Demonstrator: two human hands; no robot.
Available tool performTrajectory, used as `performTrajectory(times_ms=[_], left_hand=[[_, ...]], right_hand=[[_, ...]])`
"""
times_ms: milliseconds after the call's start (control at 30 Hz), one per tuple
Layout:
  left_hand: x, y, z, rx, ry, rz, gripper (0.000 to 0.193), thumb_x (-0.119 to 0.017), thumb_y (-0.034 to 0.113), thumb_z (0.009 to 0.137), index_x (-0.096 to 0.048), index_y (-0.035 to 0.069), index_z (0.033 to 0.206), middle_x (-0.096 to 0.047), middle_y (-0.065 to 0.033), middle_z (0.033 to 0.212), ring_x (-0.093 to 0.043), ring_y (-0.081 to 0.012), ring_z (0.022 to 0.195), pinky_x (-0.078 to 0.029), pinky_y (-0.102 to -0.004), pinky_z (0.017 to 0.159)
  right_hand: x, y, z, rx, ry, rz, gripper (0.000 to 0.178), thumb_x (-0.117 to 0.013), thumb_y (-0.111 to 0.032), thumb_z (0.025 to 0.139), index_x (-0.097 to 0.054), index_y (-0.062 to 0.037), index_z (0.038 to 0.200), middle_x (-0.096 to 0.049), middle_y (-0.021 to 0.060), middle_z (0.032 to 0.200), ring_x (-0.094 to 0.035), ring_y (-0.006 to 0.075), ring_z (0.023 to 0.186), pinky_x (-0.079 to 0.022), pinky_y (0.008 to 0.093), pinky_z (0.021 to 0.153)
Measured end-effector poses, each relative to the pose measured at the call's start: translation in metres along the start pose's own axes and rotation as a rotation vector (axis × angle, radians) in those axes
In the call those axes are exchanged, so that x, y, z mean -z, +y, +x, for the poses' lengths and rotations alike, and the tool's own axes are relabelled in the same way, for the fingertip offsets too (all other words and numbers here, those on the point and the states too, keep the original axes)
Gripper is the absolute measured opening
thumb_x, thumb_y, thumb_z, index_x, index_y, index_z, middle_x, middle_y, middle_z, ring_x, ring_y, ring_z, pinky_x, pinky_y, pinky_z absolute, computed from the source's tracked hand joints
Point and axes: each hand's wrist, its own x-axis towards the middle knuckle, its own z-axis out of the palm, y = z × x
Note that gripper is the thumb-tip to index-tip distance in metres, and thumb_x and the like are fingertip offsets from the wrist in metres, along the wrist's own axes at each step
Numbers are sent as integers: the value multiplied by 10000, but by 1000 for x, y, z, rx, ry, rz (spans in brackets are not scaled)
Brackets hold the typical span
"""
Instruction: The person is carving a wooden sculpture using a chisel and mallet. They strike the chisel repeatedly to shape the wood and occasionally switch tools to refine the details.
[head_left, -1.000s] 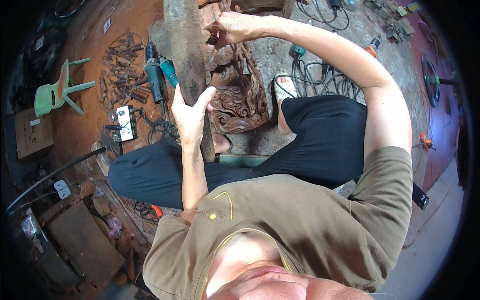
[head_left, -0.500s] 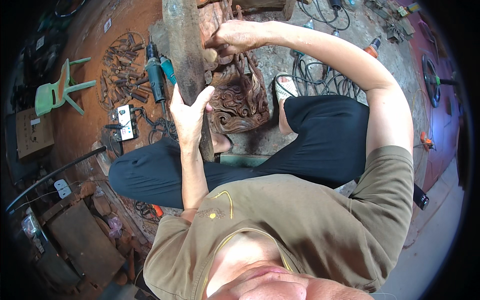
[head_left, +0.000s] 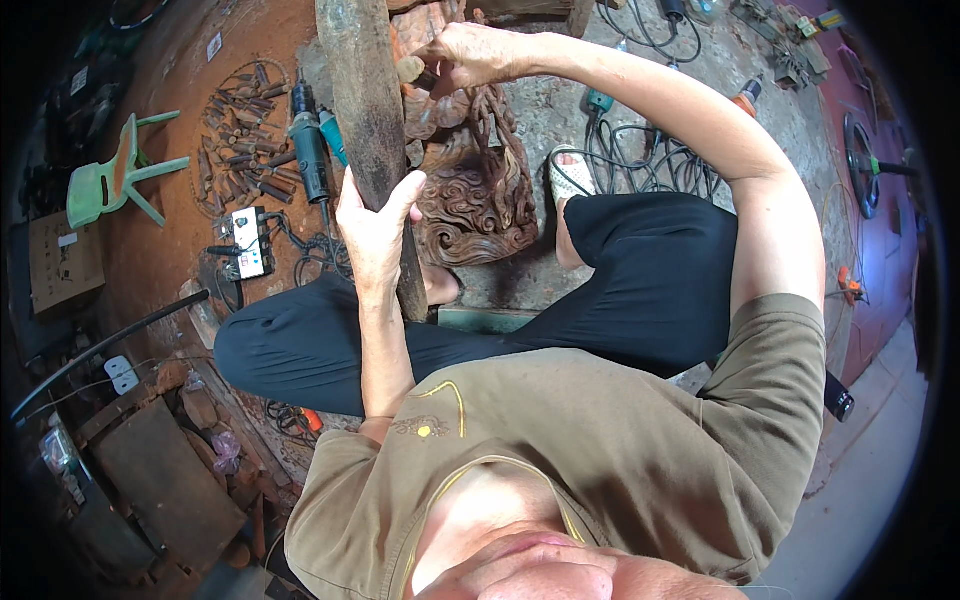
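Observation:
My left hand (head_left: 378, 225) is wrapped around a long, weathered wooden bar (head_left: 365, 100) that narrows toward my lap; its upper end runs out of view. Beyond it, my right hand (head_left: 475, 55) is closed around a tool with a pale, rounded wooden end (head_left: 410, 68), probably a handle; the rest is hidden by the fingers and the bar. Under and beside that hand lies a reddish-brown carved wood piece (head_left: 478, 205) with swirling relief, on the floor between my feet.
Left of the bar are green power tools (head_left: 311, 155), a pile of chisel-like tools (head_left: 245, 140), a power strip (head_left: 247, 243) and a green plastic chair (head_left: 120, 175). Black cables (head_left: 650, 155) coil on the right floor near an orange-ended tool (head_left: 745, 95). A cardboard box (head_left: 65, 260) stands far left.
My right hand and its tool have shifted slightly up and away from me. The bar's upper end has tipped a little left, with my left hand still around it.

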Motion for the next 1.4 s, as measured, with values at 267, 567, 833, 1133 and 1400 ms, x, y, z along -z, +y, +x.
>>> performTrajectory(times_ms=[267,567,833,1133,1400], left_hand=[[-2,1,-1,2,-10,4,412,-831,68,844,-618,4,1191,-694,-47,913,-604,-95,614,-514,-240,571],[-4,0,-1,43,-22,48,426,-837,80,847,-618,11,1207,-686,-34,900,-597,-84,615,-502,-234,568],[-6,1,-1,-8,-24,-6,433,-832,70,844,-619,9,1216,-681,-32,888,-594,-87,626,-498,-237,569],[-1,2,0,27,-15,56,429,-830,73,846,-618,5,1212,-691,-42,887,-595,-85,609,-499,-230,562],[1,5,1,-8,12,-43,397,-816,42,853,-618,3,1194,-695,-48,876,-595,-94,600,-496,-236,560]], right_hand=[[-7,12,1,34,69,-8,367,-815,-264,806,-661,13,993,-713,168,861,-707,315,812,-531,439,743],[-8,9,1,55,62,41,385,-817,-306,849,-592,1,904,-679,172,791,-659,329,726,-497,437,685],[-14,10,1,39,87,36,352,-783,-289,877,-591,-1,940,-672,191,793,-665,347,741,-491,451,693],[-14,1,-2,112,-40,22,389,-749,-198,829,-663,-5,1156,-716,204,898,-705,373,885,-526,475,795],[-4,-6,-3,75,13,46,371,-755,-200,855,-669,-4,1158,-719,209,886,-712,378,877,-535,477,779]])
